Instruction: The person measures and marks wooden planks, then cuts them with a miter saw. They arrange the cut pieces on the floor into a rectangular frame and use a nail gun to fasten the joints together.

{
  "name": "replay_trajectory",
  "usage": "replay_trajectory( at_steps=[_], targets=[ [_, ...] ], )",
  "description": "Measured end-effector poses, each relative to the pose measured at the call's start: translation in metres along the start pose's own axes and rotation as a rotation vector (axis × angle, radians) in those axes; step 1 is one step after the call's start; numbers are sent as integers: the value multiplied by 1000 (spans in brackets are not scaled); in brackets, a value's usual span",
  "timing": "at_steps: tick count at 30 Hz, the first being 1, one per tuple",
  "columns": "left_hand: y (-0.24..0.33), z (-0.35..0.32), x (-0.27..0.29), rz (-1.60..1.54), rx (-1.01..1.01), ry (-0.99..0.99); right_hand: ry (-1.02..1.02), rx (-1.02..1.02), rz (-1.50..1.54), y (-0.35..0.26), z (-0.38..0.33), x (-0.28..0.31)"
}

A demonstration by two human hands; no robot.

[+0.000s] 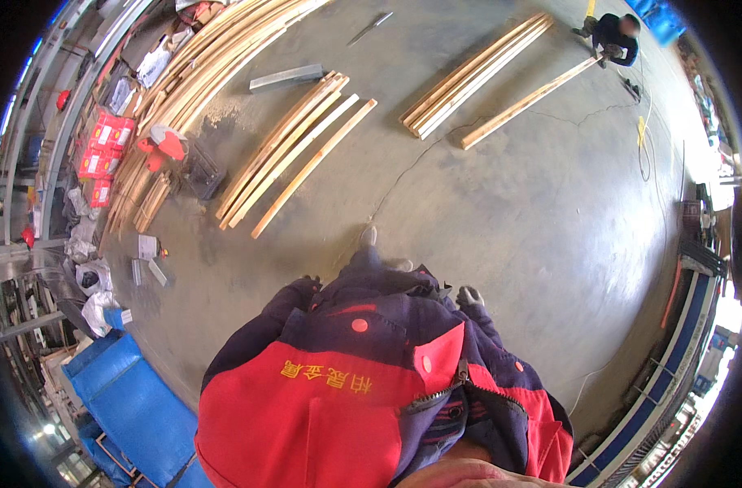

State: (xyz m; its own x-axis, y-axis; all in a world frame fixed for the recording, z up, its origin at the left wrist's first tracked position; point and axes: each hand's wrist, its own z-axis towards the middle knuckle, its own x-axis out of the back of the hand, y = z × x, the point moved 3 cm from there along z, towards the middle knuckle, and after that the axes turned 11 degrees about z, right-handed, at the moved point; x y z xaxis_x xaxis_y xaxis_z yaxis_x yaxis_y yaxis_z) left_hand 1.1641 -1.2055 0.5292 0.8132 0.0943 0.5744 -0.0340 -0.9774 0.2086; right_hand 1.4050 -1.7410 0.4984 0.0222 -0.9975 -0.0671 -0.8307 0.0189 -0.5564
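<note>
My left hand [308, 283], in a dark glove, hangs beside my left hip; its fingers are mostly hidden by the sleeve and too dark to read. On the other side my right hand [470, 297], in a grey glove, hangs low with loosely bent fingers apart and nothing visible in them. Neither hand touches any object. Ahead on the left, nearest my left hand, several long wooden beams [294, 154] lie side by side on the concrete floor. Further off to the right lies another bundle of wooden beams [477, 77].
A crouching co-worker [615, 39] at the far right has hands at the end of a single beam [530, 106]. Along the left are a timber pile [224, 53], a red saw [169, 144], red boxes [106, 146] and a blue panel [131, 382]. A metal profile [286, 79] lies beyond the beams.
</note>
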Motion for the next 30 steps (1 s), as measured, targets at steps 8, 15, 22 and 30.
replay_trajectory(
  at_steps=[8, 15, 22, 30],
  targets=[
    [-9, 18, 19, 305, -104, 62, 210, -157, 31, 48, -83, 84],
    [11, 2, 72, 94, 5, 41, 273, -186, 112, 65, -95, 128],
    [29, 3, 73, 138, -2, 13, 239, -158, 174, 48, -70, 111],
    [32, -1, 52, 70, 30, -37, 317, -120, 206, 30, -39, 97]
  ],
)
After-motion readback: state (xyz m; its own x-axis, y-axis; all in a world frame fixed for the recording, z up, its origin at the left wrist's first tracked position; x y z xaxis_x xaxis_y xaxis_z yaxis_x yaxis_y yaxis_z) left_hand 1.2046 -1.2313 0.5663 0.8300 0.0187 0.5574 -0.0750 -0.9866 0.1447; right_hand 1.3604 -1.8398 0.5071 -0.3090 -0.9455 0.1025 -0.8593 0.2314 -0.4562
